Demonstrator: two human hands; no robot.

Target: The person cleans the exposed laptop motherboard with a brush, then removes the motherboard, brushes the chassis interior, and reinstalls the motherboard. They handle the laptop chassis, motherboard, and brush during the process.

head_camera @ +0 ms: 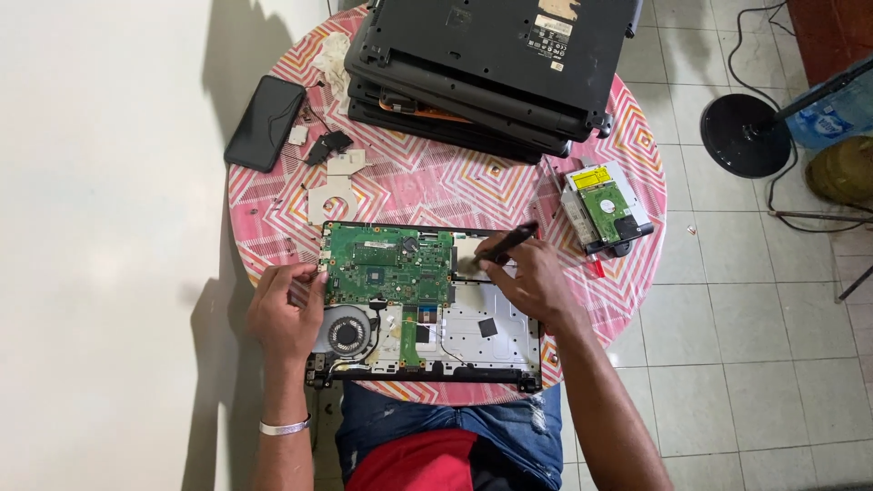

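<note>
**Opened laptop on the round table, both hands on the board**

And here's the opened laptop chassis (427, 309), lying flat at the near edge of the round table (273, 195) with its pink zigzag cloth, right in front of the seated person. Its cover is off: a green motherboard (389, 265) fills the upper left part, a round black cooling fan (346, 333) sits just below it at the lower left, and bare silver metal plating spreads across the right half.

Left hand (286, 314) now: it's curled at the left edge of the motherboard, fingers pinched on the board's side, wrist coming up from below with a silver bracelet (284, 425) on it. Right hand (532, 282) reaches in from the lower right, forearm slanting across the chassis corner, fingers closed around a dark slim tool (509, 243) whose tip comes down just beside the board's upper right edge.

Beyond the work, a stack of black laptops (491, 68) sits at the far side of the table, a black phone (265, 123) lies at the left rim, and a hard drive (607, 209) with its green circuit face up rests at the right edge, well apart from the hands
</note>
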